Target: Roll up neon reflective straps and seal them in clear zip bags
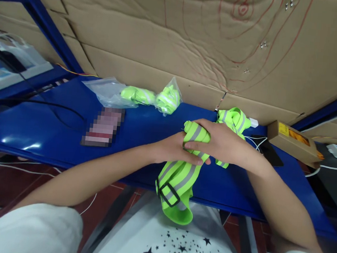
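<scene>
Where the cardboard panel [176,43] rises behind the far edge of the worktop [144,126], figures reading "110" are printed at its upper left, and red curved lines are drawn across its creased surface. Near the left end of the glossy blue worktop, a black cable [54,106] is seen. To its right lies a flat rectangle [104,127], pixelated, so any writing on it is hidden. Along the far edge, a crumpled clear plastic bag [109,91] is followed by two neon-yellow bundles in clear film, one elongated [138,95] and one rounded [168,100].

Above the near edge, a neon-yellow belt [178,175] with grey stripes is held, its upper part rolled up. The roll is gripped from the left by the left hand [172,147], and the right hand [222,139] is closed over it from the right. The loose end, fitted with a black rectangular buckle [174,191], is left hanging past the edge. Beyond the right hand, a looped striped strap [233,120] is heaped. Toward the far right corner, a brown carton [296,143] is placed, its yellow label [287,131] too small to be read.
</scene>
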A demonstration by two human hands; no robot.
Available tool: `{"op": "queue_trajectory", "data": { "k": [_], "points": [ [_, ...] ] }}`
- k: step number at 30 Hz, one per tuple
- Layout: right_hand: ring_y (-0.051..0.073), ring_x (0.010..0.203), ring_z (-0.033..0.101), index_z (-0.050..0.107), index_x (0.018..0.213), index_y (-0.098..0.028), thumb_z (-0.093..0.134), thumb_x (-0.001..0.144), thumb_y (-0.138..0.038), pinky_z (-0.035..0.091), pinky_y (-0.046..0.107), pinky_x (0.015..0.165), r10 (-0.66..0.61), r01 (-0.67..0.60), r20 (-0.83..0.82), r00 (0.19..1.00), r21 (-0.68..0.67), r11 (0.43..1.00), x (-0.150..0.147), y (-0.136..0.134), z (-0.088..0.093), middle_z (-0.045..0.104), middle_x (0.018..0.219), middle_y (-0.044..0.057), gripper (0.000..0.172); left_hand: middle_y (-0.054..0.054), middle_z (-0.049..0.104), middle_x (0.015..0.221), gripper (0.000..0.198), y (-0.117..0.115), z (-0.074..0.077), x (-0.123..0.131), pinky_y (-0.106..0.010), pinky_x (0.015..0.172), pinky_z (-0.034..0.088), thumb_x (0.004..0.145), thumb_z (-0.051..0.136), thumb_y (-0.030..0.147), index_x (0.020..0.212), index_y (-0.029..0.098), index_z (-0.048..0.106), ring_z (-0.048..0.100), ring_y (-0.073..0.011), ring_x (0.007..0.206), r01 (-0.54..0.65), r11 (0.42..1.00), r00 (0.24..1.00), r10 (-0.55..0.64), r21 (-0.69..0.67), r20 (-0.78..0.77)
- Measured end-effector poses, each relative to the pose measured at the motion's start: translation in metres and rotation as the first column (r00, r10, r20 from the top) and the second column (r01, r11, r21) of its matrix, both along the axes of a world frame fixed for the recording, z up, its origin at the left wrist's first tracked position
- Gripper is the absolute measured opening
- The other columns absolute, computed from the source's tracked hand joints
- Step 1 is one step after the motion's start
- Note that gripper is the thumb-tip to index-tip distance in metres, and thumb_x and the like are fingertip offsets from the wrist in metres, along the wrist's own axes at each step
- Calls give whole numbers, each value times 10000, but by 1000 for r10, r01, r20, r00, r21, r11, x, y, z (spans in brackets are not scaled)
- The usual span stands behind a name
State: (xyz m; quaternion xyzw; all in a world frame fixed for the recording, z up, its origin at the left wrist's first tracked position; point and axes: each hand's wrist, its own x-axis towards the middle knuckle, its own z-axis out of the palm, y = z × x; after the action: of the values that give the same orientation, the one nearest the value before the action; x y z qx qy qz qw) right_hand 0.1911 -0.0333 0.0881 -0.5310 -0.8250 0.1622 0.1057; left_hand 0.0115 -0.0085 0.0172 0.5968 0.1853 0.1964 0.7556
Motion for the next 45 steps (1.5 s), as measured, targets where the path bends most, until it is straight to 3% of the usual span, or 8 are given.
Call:
{"op": "queue_trajectory", "data": {
  "k": [5,9,14,20,23,29,42,45],
  "points": [
    [278,942,727,701,1210,-225,745,854,-503,488,335,749,-102,125,-129,986,184,975,1,8,-1,780,1066,64,454,-140,785,1072,323,2,-1,1,-320,827,618,751,868,219,1034,98,771,754,-213,920,124,928,990,-90,-351,111],
    [198,661,677,745,1052,-206,756,819,-569,459,305,609,-126,140,-246,961,36,990,7,14,4,763,842,22,431,-96,800,992,415,4,-2,-1,-365,825,624,723,884,168,1110,150,735,774,-233,895,150,898,988,-118,-413,102],
    [219,843,703,768,982,-210,783,792,-567,475,305,684,-119,154,-309,944,91,984,14,17,13,774,957,19,405,-79,803,990,455,4,2,-3,-282,761,593,748,890,213,1170,176,724,760,-183,857,83,960,996,-85,-268,6],
    [216,661,687,756,878,-216,695,817,-693,489,312,570,-156,17,-427,891,-310,950,22,19,12,746,763,21,485,-88,800,985,337,0,2,1,-302,818,590,824,846,332,1096,158,750,749,-189,905,21,999,1000,-21,-47,10],
    [212,698,702,729,997,-241,730,811,-650,521,306,583,-187,4,-512,838,-337,942,20,19,9,765,862,16,449,-92,797,1010,363,5,3,-3,-306,838,584,813,853,331,1118,161,754,746,-193,930,68,998,998,-68,1,4],
    [223,873,723,705,1122,-262,685,892,-549,575,327,724,-67,-63,-498,864,-239,969,14,11,9,768,1065,13,368,-77,794,990,407,15,0,-10,-310,837,606,697,927,277,1064,177,783,756,-200,921,255,966,963,-257,-39,-83],
    [226,798,728,688,1121,-260,678,873,-643,579,333,682,-207,52,-519,830,-297,954,15,20,2,772,964,22,457,-84,795,993,404,7,3,-5,-318,844,614,631,949,223,1002,154,804,749,-202,900,139,963,984,-161,-233,-79],
    [227,850,726,696,1090,-263,628,894,-681,577,326,708,-222,47,-500,837,-338,940,17,24,-2,773,985,17,466,-81,793,1025,375,5,-2,-3,-331,882,601,660,927,200,1011,156,802,742,-198,921,74,984,994,-86,-160,-66]
  ]
}}
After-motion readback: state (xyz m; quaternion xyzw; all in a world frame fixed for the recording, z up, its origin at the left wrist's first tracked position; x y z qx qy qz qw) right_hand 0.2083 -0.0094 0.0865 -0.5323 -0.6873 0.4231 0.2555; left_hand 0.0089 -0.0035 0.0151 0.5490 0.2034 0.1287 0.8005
